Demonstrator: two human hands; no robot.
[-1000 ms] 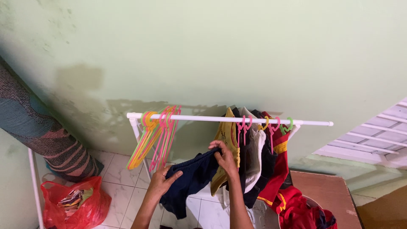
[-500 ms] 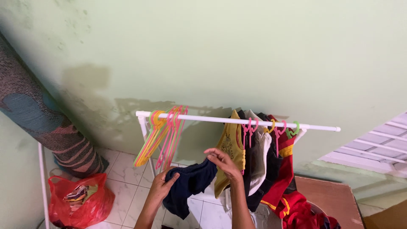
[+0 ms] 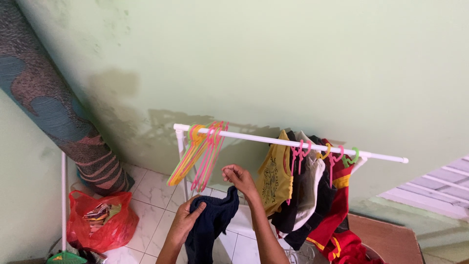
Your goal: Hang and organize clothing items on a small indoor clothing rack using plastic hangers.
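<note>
Both of my hands hold a dark navy garment (image 3: 210,230) in front of a white clothes rail (image 3: 254,139). My left hand (image 3: 187,221) grips its lower left edge. My right hand (image 3: 239,179) pinches its upper corner just below the rail. A bunch of empty plastic hangers (image 3: 200,154), orange, yellow and pink, dangles at the rail's left end. Several garments hang at the right end: a yellow shirt (image 3: 274,178), black and white pieces (image 3: 308,188) and a red one (image 3: 337,215).
A rolled patterned mat (image 3: 53,107) leans against the pale green wall at left. A red plastic bag (image 3: 100,222) with items sits on the white tiled floor beneath it. A brown surface (image 3: 386,239) lies at lower right.
The navy garment has come away from the hanging clothes and moved left and down. My right hand dropped from the rail's clothes to below the bar. The view shifted, so the rail sits further right.
</note>
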